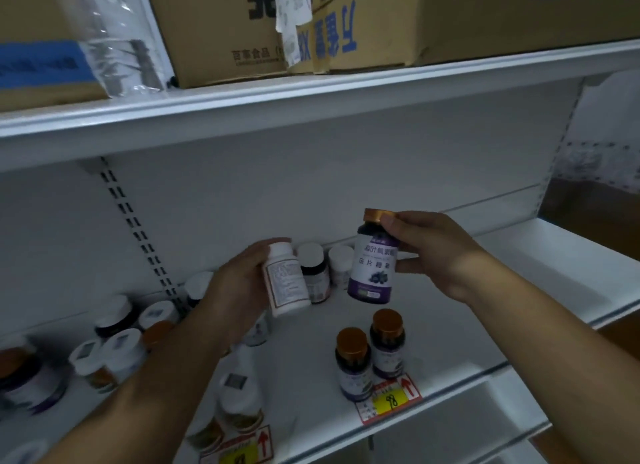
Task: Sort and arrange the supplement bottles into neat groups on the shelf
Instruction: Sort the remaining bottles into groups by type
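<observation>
Your left hand point(239, 290) grips 1 white bottle point(285, 278); your right hand point(436, 252) grips 1 purple bottle point(374, 255) above the shelf point(450, 342), where 2 gold-capped bottles point(370, 356) stand just beside each other.

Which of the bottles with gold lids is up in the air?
The purple-label bottle held by the right hand. It has a gold lid like the two gold-lid bottles standing on the shelf below, but it is lifted off the shelf.

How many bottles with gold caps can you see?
3 clearly: one held up in the right hand, two standing together at the shelf front. Blurred orange caps at left may be more.
</observation>
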A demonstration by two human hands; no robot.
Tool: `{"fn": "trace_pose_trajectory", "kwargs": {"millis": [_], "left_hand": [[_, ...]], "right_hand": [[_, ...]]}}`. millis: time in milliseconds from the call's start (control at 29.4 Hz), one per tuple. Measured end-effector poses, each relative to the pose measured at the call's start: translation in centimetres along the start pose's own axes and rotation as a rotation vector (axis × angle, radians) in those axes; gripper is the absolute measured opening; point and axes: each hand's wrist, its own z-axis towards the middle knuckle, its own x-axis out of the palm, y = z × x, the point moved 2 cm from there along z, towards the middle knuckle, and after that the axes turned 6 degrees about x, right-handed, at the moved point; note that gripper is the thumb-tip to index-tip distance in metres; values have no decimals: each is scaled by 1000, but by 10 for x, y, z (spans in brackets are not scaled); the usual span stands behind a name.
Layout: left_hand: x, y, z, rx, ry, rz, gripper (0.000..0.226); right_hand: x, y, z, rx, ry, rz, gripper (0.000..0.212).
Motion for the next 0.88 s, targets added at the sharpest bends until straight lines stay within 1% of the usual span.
{"fn": "trace_pose_trajectory", "kwargs": {"millis": [68,102,170,238,272,374,510,544,612,680,748,816,884], "left_hand": [[6,-4,-19,-99,35,-186,30],[9,-5,-28,-114,60,-226,28],[10,-7,-42,-68,92,-213,29],[5,-10,-52,7,113,-171,39],[2,-11,-56,31,127,-172,40],[-9,-14,-62,60,142,-141,34],[-22,-16,-66,34,150,-127,28],[-23,-17,-68,43,162,-138,32],[-25,-19,-69,82,217,-139,51],[-28,-21,-70,121,262,-116,54],[-31,-23,-72,164,272,-95,48],[-36,-25,-73,203,224,-25,39],[-43,-30,-75,268,127,105,17]], "right_hand": [[19,4,-3,-1,72,-24,34],[28,5,-5,-3,107,-36,37],[43,4,-9,-8,163,-62,40],[52,3,-11,-16,205,-79,42],[56,2,-12,-21,225,-82,43],[66,1,-15,-27,253,-74,44],[77,1,-17,-20,273,-70,44],[79,1,-18,-21,280,-69,45],[84,2,-19,-24,291,-64,44],[86,4,-21,-19,302,-65,43],[89,5,-22,-14,314,-69,44],[91,6,-22,-17,325,-86,46],[93,5,-22,-25,321,-105,46]]}}
